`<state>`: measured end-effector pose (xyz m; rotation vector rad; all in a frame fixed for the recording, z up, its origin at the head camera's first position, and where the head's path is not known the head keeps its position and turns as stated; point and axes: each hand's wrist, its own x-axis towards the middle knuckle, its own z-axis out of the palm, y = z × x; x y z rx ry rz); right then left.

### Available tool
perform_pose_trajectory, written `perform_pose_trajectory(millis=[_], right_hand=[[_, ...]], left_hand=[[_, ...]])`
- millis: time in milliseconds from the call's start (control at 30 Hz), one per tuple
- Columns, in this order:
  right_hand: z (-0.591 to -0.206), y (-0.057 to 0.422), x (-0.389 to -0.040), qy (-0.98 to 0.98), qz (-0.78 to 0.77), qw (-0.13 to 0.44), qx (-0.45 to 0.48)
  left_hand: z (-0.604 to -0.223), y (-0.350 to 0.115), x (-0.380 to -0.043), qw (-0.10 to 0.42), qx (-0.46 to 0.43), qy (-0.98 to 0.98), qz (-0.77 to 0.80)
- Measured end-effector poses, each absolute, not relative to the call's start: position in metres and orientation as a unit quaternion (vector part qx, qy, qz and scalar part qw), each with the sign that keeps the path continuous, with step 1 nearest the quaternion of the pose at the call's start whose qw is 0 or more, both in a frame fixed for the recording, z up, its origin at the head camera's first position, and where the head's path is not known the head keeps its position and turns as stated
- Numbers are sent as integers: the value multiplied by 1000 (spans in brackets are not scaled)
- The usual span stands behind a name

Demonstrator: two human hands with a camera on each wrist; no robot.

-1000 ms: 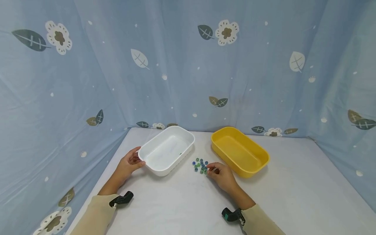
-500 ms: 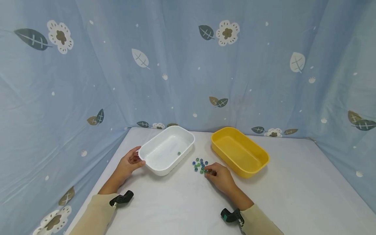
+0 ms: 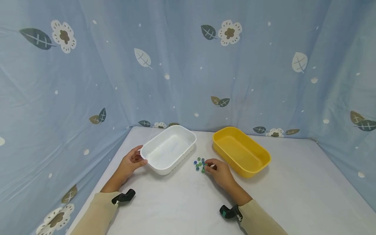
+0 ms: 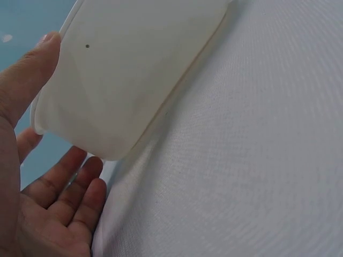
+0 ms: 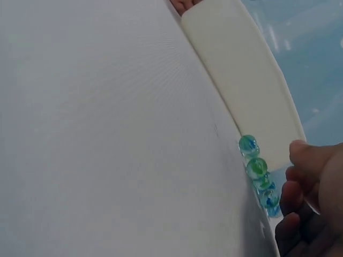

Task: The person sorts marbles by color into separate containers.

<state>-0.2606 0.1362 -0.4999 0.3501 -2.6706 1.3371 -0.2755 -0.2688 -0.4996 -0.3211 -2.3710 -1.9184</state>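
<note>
My left hand [image 3: 131,164] holds the left end of a white plastic basin [image 3: 152,168]. In the left wrist view the thumb [image 4: 45,56] lies against the basin's rim, with the other fingers below its end wall. My right hand [image 3: 219,171] is at the right edge of a small cluster of blue and green glass marbles [image 3: 200,164], its fingertips pinching in on a marble [image 3: 206,164]. In the right wrist view the thumb and curled fingers come close together beside several marbles [image 5: 257,167]; what lies inside the fingers is mostly hidden.
A yellow plastic basin [image 3: 227,157] stands to the right, just beyond my right hand. Both basins rest on a white-covered table [image 3: 176,205]. A blue patterned curtain [image 3: 182,65] hangs along the back and sides.
My right hand shifted slightly down and left, then back up along the marbles' right edge; fewer marbles show there now. The marble seen inside the white basin is no longer visible. My left hand stays.
</note>
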Motion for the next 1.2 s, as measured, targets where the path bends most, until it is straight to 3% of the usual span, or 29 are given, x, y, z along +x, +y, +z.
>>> perform_pose_trajectory(millis=[633, 1200], right_hand=[[-477, 84, -293, -860, 491, 56, 127], [-466, 60, -310, -861, 492, 61, 112]], left_hand=[[-486, -262, -270, 24, -110, -768, -630], [-496, -265, -273, 35, -98, -774, -625]])
